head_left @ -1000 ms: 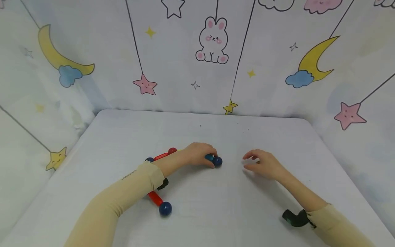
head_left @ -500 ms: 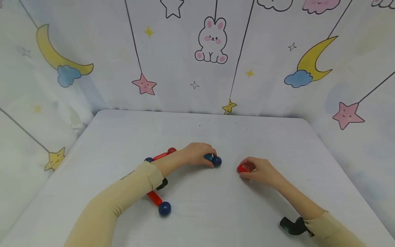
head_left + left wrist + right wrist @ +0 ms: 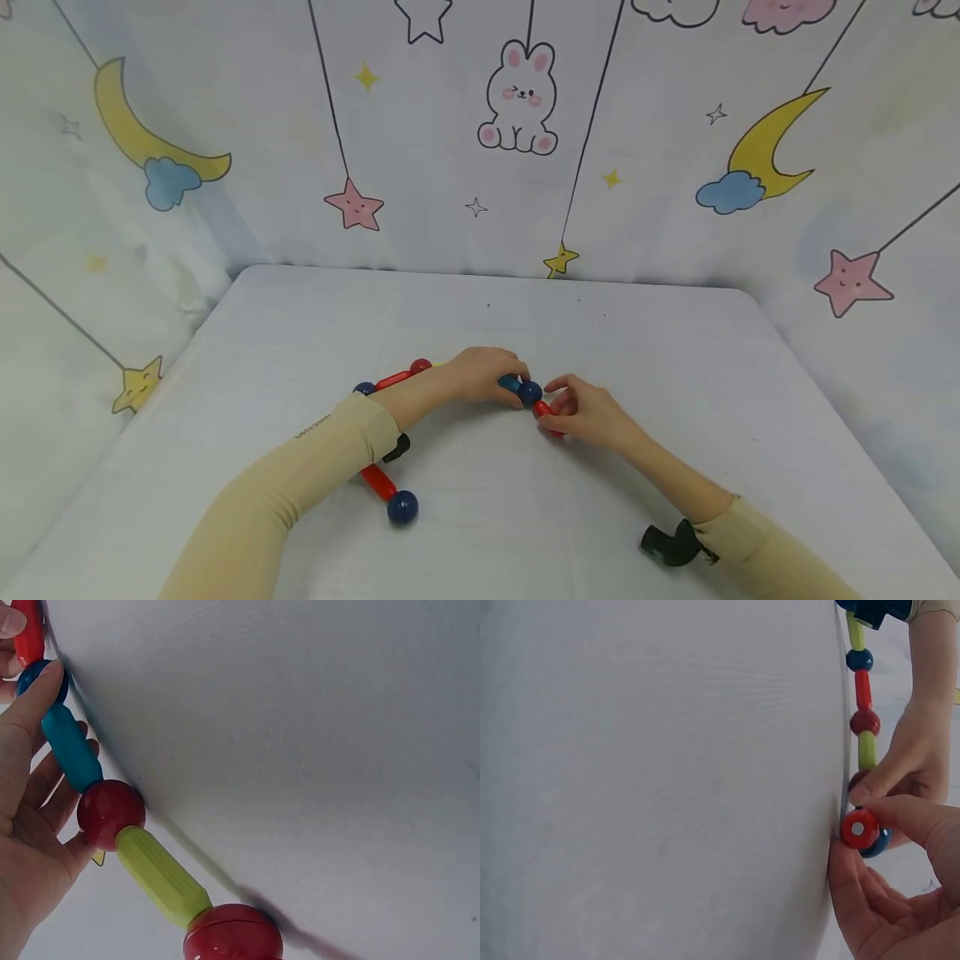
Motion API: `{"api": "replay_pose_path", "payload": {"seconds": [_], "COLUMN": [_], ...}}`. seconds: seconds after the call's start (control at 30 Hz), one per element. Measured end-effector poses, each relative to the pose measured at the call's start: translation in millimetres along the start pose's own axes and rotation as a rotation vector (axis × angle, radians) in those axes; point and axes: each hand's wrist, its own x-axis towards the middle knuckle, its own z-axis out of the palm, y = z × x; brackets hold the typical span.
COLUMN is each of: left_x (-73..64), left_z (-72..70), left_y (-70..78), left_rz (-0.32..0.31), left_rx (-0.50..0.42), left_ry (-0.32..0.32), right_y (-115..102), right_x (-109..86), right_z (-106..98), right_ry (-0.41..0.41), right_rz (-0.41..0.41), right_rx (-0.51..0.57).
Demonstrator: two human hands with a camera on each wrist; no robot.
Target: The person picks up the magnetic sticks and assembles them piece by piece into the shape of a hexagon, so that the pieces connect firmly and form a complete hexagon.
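Note:
A chain of magnetic building rods and balls curves over the white table. My left hand holds it near its right end, fingers around the teal rod and a fingertip on the dark blue ball. With thumb and fingers, my right hand pinches a red rod whose upper end meets that ball. Its other end, with a pale metal disc, faces the right wrist camera. Behind the teal rod come a dark red ball, a yellow-green rod and another dark red ball.
The chain's left part runs under my left forearm, ending near me in a red rod and a dark blue ball. Black wrist-camera mounts hang below the sleeves. A patterned cloth backdrop stands behind the table.
My right hand has taken up the red rod and moved left, bringing it to the dark blue ball. My left hand keeps its place on the chain.

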Motion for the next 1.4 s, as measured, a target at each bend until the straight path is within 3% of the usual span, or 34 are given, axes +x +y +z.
{"api": "replay_pose_path", "payload": {"seconds": [0.17,0.23,0.37,0.47,0.57,0.67,0.77,0.87,1.0,1.2,1.3,1.4], "left_x": [-0.7,-2.9,-16.7,-36.1,-59.1,-82.3,-102.4,-117.3,-131.4,-154.0,-165.6,-171.0], "left_z": [-0.8,-1.5,-8.4,-17.5,-26.0,-32.2,-33.4,-30.0,-24.3,-17.9,-14.5,-8.6], "left_y": [0.5,1.1,6.6,13.7,20.2,26.3,32.7,36.3,34.3,26.9,24.5,20.8], "left_rz": [0.001,0.018,0.065,0.071,0.052,-0.022,-0.124,-0.177,-0.147,-0.134,-0.141,-0.106], "left_rx": [0.008,0.056,0.190,0.182,0.055,-0.060,-0.104,-0.118,-0.161,-0.239,-0.257,-0.271], "left_ry": [0.001,0.009,0.046,0.039,-0.078,-0.302,-0.500,-0.595,-0.588,-0.452,-0.384,-0.307], "right_y": [1.4,2.5,5.7,8.2,9.3,8.3,5.4,0.9,-1.9,-1.5,-1.7,-2.2], "right_x": [1.5,2.0,2.2,2.3,3.3,5.4,7.3,8.5,10.5,13.4,13.9,14.0], "right_z": [1.6,2.0,1.3,0.2,-1.7,-4.4,-7.1,-9.7,-13.2,-15.2,-14.4,-13.5], "right_ry": [-0.007,-0.012,-0.003,0.034,0.054,0.019,-0.038,-0.085,-0.124,-0.176,-0.178,-0.161], "right_rz": [0.010,-0.003,-0.122,-0.263,-0.385,-0.471,-0.524,-0.552,-0.599,-0.588,-0.562,-0.543], "right_rx": [0.002,-0.002,-0.049,-0.134,-0.249,-0.365,-0.465,-0.518,-0.527,-0.504,-0.495,-0.481]}}
